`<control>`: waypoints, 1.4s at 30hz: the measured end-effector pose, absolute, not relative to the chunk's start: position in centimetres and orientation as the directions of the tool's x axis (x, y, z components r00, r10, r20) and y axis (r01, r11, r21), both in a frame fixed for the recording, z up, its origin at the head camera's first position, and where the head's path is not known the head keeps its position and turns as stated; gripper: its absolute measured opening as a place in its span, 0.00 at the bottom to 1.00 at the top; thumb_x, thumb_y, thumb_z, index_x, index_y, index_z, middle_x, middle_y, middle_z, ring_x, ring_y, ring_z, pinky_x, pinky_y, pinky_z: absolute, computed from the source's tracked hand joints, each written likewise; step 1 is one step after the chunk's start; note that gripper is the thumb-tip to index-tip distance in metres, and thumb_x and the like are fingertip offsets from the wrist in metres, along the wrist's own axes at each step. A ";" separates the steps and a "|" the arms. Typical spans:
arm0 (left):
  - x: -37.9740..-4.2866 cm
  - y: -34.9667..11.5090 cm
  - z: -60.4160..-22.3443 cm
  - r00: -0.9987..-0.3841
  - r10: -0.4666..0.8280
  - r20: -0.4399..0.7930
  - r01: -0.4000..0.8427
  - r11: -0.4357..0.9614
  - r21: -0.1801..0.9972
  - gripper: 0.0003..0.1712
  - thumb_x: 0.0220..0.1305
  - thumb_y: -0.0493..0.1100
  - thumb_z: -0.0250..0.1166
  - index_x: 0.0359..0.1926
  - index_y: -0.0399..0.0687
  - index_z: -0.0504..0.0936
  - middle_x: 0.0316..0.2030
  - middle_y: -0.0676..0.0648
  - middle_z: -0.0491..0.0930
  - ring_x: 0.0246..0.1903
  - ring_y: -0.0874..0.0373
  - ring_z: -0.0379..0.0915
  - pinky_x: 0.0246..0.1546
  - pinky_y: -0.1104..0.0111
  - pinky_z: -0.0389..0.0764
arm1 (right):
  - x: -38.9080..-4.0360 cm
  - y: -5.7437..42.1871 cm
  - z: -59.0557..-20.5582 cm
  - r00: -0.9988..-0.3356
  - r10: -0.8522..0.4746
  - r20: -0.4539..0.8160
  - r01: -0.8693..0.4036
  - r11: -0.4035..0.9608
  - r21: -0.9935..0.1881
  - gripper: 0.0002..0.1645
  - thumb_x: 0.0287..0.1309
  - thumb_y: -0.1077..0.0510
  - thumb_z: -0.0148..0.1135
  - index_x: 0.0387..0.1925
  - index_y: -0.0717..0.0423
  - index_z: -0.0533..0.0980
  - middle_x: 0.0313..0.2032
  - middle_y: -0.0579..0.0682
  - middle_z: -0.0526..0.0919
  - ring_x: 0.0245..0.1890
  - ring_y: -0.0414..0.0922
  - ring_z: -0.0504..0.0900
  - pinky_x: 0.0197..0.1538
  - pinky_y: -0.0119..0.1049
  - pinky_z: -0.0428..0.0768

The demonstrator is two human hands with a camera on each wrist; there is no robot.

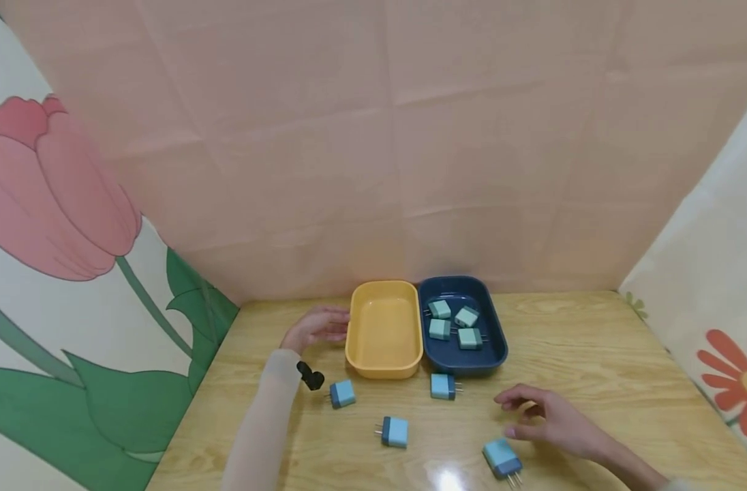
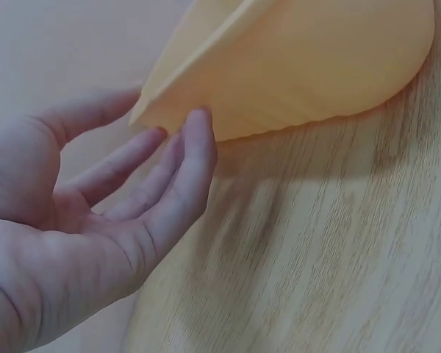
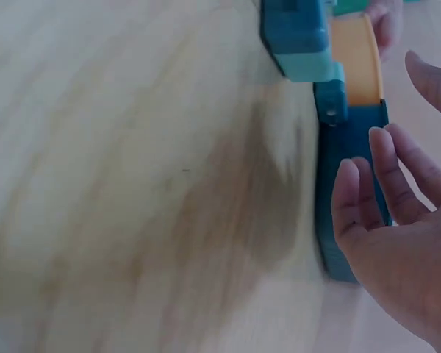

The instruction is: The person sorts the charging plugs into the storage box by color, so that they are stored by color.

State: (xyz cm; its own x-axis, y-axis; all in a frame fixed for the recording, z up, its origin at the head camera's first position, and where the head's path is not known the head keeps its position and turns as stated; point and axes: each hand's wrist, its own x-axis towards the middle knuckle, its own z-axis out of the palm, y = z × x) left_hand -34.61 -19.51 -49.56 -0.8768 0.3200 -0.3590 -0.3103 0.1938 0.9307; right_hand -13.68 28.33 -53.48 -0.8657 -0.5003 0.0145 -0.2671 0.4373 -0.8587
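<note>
My left hand [image 1: 319,326] rests its fingertips at the left side of a yellow tray [image 1: 384,372]. Up close in the left wrist view, loosely bent fingers [image 2: 197,158] lie along the tray wall [image 2: 323,81], thumb near the rim. Over the table at right, my right hand [image 1: 557,419] hovers with thumb and fingers apart, holding nothing. Just below its thumb lies a blue charger plug [image 1: 501,455] with metal prongs. Other blue plugs lie before the trays: one at left [image 1: 343,393], one in the middle [image 1: 395,432], one by the navy tray [image 1: 442,386].
Beside the yellow tray stands a navy tray [image 1: 459,365] holding several pale green plugs [image 1: 469,338]. Both trays are near the back edge of the wooden table [image 1: 563,341], against a pink cloth backdrop [image 1: 379,170]. A flowered cloth [image 1: 717,327] hangs at right.
</note>
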 end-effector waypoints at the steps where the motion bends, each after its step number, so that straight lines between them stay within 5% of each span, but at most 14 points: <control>1: -34.6 -19.5 -49.5 -0.874 0.325 -0.360 -0.312 0.192 0.930 0.25 0.77 0.38 0.62 0.69 0.33 0.75 0.53 0.41 0.88 0.47 0.54 0.86 0.58 0.55 0.86 | -13.6 28.4 -53.6 -0.868 -0.497 -0.005 -0.250 0.445 -0.860 0.26 0.66 0.53 0.72 0.62 0.58 0.78 0.56 0.59 0.84 0.51 0.36 0.81 0.50 0.30 0.84; 13: -35.0 -19.9 -49.4 -0.840 0.384 -0.382 -0.335 0.186 0.924 0.30 0.75 0.34 0.63 0.74 0.35 0.70 0.52 0.44 0.88 0.47 0.56 0.86 0.59 0.57 0.86 | -11.9 28.7 -55.5 -0.881 -0.472 0.035 -0.300 0.499 -0.813 0.31 0.61 0.47 0.75 0.64 0.48 0.77 0.59 0.52 0.84 0.55 0.32 0.79 0.51 0.28 0.80; 19: -35.5 -19.9 -49.5 -0.832 0.373 -0.411 -0.376 0.167 0.912 0.30 0.73 0.31 0.63 0.74 0.36 0.71 0.46 0.47 0.89 0.44 0.57 0.86 0.53 0.61 0.88 | -11.7 28.6 -55.8 -0.879 -0.472 -0.064 -0.217 0.516 -0.828 0.31 0.63 0.45 0.74 0.64 0.45 0.77 0.62 0.50 0.82 0.58 0.27 0.76 0.55 0.23 0.77; 33: -35.8 -19.6 -49.5 -0.842 0.320 -0.434 -0.404 0.159 0.901 0.29 0.72 0.30 0.64 0.72 0.37 0.73 0.47 0.46 0.88 0.40 0.58 0.85 0.45 0.66 0.88 | -11.7 29.2 -55.9 -0.872 -0.482 -0.085 -0.186 0.487 -0.853 0.29 0.65 0.49 0.72 0.65 0.48 0.76 0.62 0.53 0.82 0.54 0.29 0.78 0.52 0.24 0.77; 42: -35.7 -19.3 -49.2 -0.842 0.302 -0.447 -0.411 0.179 0.894 0.28 0.72 0.29 0.64 0.71 0.38 0.74 0.44 0.48 0.87 0.39 0.58 0.84 0.46 0.65 0.88 | -11.4 29.1 -55.7 -0.850 -0.504 -0.156 -0.118 0.469 -0.875 0.29 0.66 0.47 0.72 0.65 0.46 0.76 0.64 0.52 0.81 0.59 0.24 0.75 0.59 0.17 0.72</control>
State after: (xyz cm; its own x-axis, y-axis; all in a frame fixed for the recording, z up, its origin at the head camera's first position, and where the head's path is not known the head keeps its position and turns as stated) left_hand -35.65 -19.30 -49.24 -0.8422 0.3017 -0.4469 -0.4105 0.1786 0.8942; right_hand -11.36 29.11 -55.71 -0.8496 -0.5040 -0.1555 -0.1182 0.4693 -0.8751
